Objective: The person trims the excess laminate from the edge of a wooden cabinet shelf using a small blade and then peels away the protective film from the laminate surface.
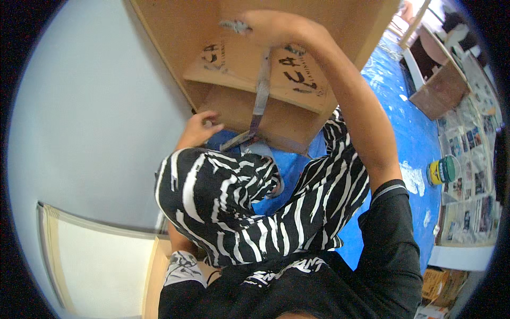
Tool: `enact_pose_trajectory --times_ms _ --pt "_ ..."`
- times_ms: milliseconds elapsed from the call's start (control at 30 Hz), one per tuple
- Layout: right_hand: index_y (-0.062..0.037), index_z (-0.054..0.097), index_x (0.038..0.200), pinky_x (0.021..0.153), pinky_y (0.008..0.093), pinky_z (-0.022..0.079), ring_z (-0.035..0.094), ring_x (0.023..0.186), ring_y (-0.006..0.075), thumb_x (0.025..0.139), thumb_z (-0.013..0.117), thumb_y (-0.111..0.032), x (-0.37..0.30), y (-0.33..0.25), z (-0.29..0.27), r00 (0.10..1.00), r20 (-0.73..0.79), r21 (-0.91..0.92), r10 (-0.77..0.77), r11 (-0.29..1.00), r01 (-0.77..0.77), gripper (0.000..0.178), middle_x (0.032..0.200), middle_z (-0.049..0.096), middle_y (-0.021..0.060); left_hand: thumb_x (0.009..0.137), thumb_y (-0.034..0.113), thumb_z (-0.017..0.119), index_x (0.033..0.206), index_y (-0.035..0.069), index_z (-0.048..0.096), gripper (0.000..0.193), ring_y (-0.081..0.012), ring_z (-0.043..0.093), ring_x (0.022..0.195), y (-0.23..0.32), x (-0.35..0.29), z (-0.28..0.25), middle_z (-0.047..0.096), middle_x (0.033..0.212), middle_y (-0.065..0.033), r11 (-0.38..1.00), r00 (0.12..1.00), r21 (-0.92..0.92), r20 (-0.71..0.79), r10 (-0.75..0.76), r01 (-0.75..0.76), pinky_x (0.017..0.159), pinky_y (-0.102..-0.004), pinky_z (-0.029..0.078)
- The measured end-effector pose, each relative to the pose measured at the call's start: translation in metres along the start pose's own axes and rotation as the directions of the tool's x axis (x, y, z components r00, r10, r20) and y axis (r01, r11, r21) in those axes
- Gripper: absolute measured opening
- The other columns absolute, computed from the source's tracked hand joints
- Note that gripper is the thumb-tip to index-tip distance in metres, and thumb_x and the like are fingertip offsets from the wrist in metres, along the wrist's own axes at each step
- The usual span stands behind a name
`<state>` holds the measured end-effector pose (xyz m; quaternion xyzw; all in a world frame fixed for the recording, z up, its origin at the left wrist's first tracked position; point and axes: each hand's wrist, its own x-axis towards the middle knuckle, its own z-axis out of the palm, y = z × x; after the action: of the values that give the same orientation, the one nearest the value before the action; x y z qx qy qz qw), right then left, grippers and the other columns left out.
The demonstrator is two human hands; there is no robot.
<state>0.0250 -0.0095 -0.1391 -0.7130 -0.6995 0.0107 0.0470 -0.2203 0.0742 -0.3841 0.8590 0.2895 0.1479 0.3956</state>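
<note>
An open wooden cabinet (297, 125) with a shelf board stands tilted in front of my knees. Raised inside its upper part, my right hand (260, 29) is closed round a small grey, crumpled-looking piece (234, 25), blurred and partly hidden by the fingers. My left hand (199, 129) is by the cabinet's lower left edge, fingers bent, with a gap between thumb and forefinger. Between the hands, a narrow grey strip (261, 95) runs down across the shelf. At its lower end lies a short flat piece (237, 141) whose kind I cannot make out.
A pale wall (95, 117) rises close on the left, above a white framed panel (101, 266). Blue sheeting (385, 95) with white stains covers the floor. To the right are a green-lidded bucket (442, 171), a brown wooden unit (438, 90) and plastic-covered shelving (470, 159).
</note>
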Motion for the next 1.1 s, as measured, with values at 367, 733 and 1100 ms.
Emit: enact_pose_trajectory --times_ms 367,733,1100 --pt "-0.0012 0.048 0.132 0.094 0.0456 0.046 0.058 0.108 0.0407 0.091 0.052 -0.016 -0.084 -0.02 -0.059 0.989 -0.144 -0.201 -0.026 0.98 -0.003 0.043 0.115 0.061 0.0264 0.088 0.027 0.068 0.105 0.001 0.067 0.031 -0.016 0.063 0.074 0.014 0.034 -0.012 0.07 0.089 -0.0069 0.955 0.976 -0.265 0.131 0.172 -0.133 0.068 -0.0318 0.05" --pt "-0.0051 0.042 0.14 0.094 0.0415 0.047 0.062 0.105 0.034 0.084 0.057 -0.012 -0.005 -0.074 0.078 0.968 0.124 0.152 -0.219 0.968 0.2 0.059 0.118 0.063 0.0207 0.07 0.023 0.076 0.11 0.001 0.065 0.047 -0.0209 0.065 0.069 -0.091 -0.151 -0.11 0.067 0.08 -0.0146 0.727 0.714 0.041 -0.232 -0.66 0.685 0.063 -0.0334 0.051" --pt "0.0001 0.064 0.114 0.091 0.0457 0.05 0.058 0.112 0.041 0.08 0.066 -0.011 0.008 -0.079 0.351 0.83 0.551 0.247 -0.087 0.967 -0.062 0.036 0.117 0.06 0.0294 0.082 0.01 0.07 0.118 0.004 0.064 0.036 -0.0207 0.065 0.085 -0.01 -0.045 -0.099 0.069 0.105 -0.0135 0.997 0.921 0.074 -0.389 0.001 0.03 0.075 -0.0329 0.052"
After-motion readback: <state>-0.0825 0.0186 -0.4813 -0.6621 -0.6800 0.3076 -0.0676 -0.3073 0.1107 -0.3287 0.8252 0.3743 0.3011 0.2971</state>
